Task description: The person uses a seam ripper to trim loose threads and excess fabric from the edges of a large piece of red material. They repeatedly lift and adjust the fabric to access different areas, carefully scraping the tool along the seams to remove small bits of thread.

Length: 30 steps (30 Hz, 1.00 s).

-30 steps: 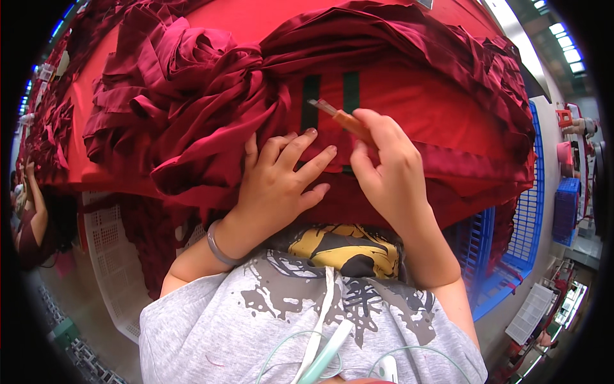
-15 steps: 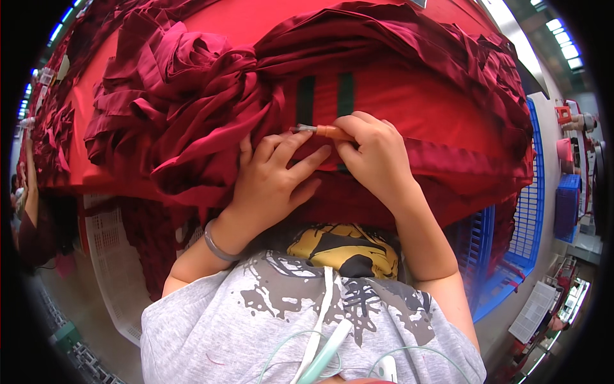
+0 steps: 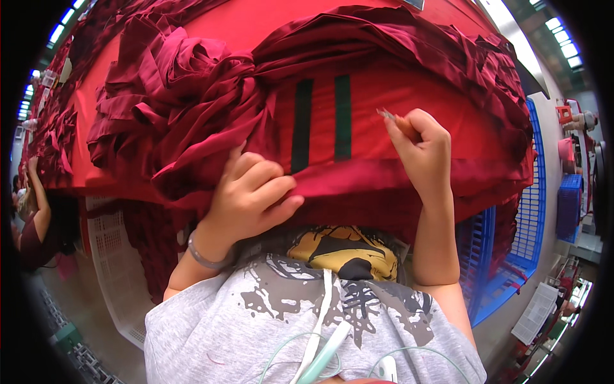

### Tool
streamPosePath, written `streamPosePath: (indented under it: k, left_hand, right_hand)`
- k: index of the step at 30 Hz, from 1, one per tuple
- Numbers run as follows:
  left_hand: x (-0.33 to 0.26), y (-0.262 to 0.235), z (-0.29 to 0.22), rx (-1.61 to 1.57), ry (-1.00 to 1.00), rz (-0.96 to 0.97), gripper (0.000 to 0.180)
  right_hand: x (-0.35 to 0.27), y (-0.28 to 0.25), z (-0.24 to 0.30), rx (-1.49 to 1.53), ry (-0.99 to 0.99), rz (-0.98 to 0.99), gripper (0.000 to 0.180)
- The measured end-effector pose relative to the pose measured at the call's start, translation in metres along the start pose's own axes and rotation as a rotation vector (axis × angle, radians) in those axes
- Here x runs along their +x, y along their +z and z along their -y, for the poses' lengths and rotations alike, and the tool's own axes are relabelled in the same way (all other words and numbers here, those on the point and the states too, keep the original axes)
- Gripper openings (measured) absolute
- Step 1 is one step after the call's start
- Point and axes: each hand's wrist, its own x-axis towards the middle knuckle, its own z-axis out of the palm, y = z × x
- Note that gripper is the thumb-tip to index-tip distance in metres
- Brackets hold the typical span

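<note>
A dark red fabric strip [image 3: 364, 176] runs along the near edge of the red-covered table. My left hand [image 3: 252, 189] lies over its left end with the fingers curled onto the cloth and the thumb below. Just beyond that hand is a large heap of dark red fabric strips [image 3: 185, 109]. My right hand [image 3: 422, 147] is raised over the table to the right, closed around a small orange-handled tool [image 3: 407, 127]. The tool's pointed metal tip sticks out to the left, apart from the strip. Two dark green bands [image 3: 343, 118] lie on the red cover between my hands.
More dark red fabric [image 3: 384, 32] arcs across the far side of the table. A blue plastic crate [image 3: 531, 211] stands at the right, a white basket [image 3: 112, 256] at the lower left. Another person's arm [image 3: 41, 198] reaches to the table's left end.
My right hand has moved right with the tool, away from my left hand. My left hand has come slightly nearer to me, its fingers more curled. The strip's edge now shows between my hands.
</note>
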Motion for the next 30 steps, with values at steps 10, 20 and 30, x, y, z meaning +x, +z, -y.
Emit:
streamPosePath:
  k: [10,20,30]
  left_hand:
    - [0.019,-0.079,0.027,0.676,-0.224,-0.747,0.003]
    - [0.098,0.074,0.012,0.396,-0.202,0.019,0.042]
    - [0.11,0.063,0.016,0.63,-0.42,0.162,0.037]
  right_hand:
    - [-0.05,-0.023,-0.006,0.159,0.084,-0.003,0.041]
    - [-0.065,-0.025,0.006,0.119,0.01,0.088,0.036]
    - [-0.08,-0.037,0.001,0.129,0.033,0.038,0.032]
